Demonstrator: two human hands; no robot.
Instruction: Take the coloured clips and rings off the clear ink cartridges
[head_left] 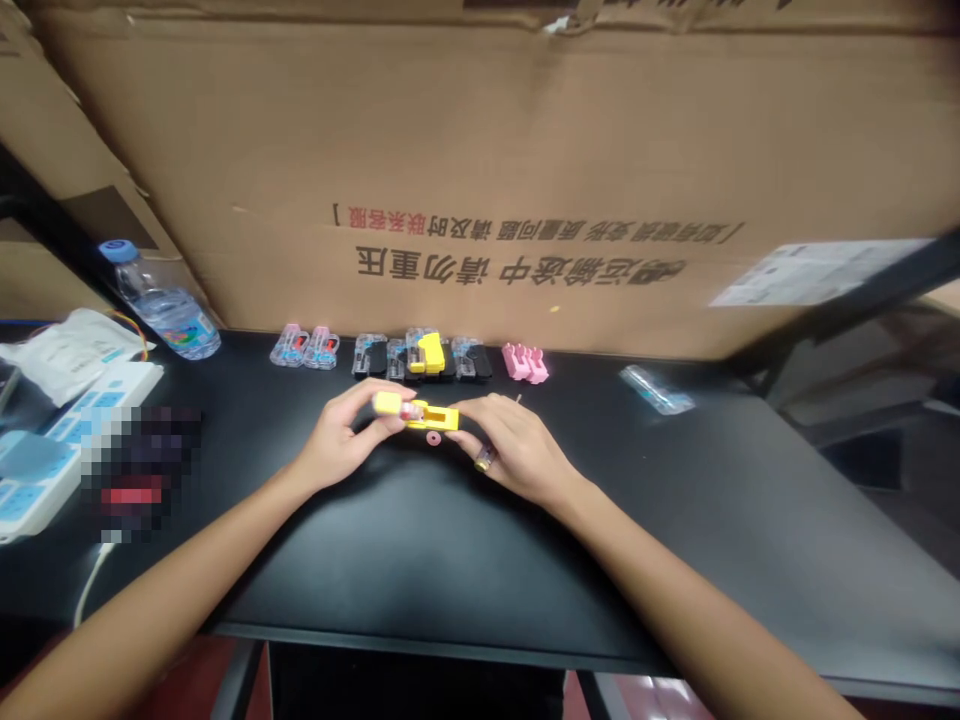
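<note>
The yellow piece (421, 411) is held between the hands, neither nearer, its long axis 9 to 3 o'clock; fingers of the left hand (351, 433) pinch its 9 o'clock end, those of the right hand (523, 445) its 3 o'clock end, a yellow-ended handle (485, 458) tucked beneath; a pink ring (433, 439) shows at 6 o'clock; at 10 o'clock on the bench (420, 570) is a clear bottle (166, 308), contents hard to tell.

So here's the table (420, 560), cardboard (540, 130) rising behind it. Far left sits the power strip (124, 385), a bag (71, 348) at its back, then the bottle (169, 310) near the cardboard. Gadgets (427, 353) line the back edge, clips (525, 362) to their right, a packet (656, 390) further right. In front, between left hand (341, 440) and right hand (521, 445), there's the piece (435, 425), a ring (430, 439) just before it.
</note>
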